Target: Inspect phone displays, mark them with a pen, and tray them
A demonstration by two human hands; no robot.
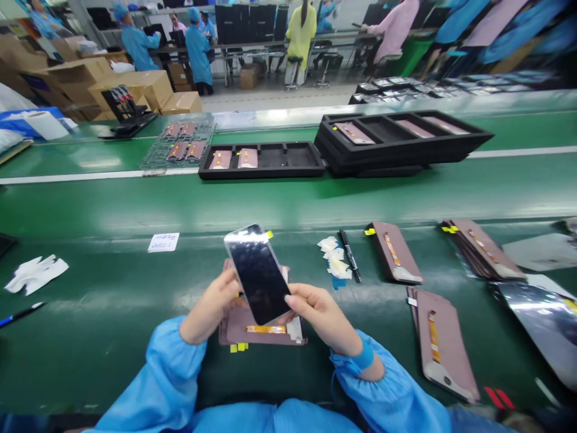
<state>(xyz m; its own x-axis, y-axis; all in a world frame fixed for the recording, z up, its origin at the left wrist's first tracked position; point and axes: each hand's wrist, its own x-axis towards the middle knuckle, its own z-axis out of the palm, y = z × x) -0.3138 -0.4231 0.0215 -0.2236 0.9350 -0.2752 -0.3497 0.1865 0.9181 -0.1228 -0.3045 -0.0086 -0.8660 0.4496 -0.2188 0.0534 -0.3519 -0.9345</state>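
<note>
Between my two hands a phone screen panel point(261, 273) is held up at a tilt, its dark glass facing me and a yellow tab at its top edge. My left hand point(220, 300) grips its left side, with the fingers partly hidden behind it. At the lower right edge, my right hand point(318, 310) pinches the panel between thumb and fingers. Below the panel lies a stack of pinkish screen panels point(234, 328) with an orange flex cable and yellow tabs, partly covered by my hands.
Further panel stacks point(399, 255) lie to the right, near a black marker point(350, 255) and crumpled white pieces point(334, 255). Black trays point(265, 174) stand across the green bench. At left are a white glove point(36, 273), a pen point(22, 314) and a handwritten label point(163, 242).
</note>
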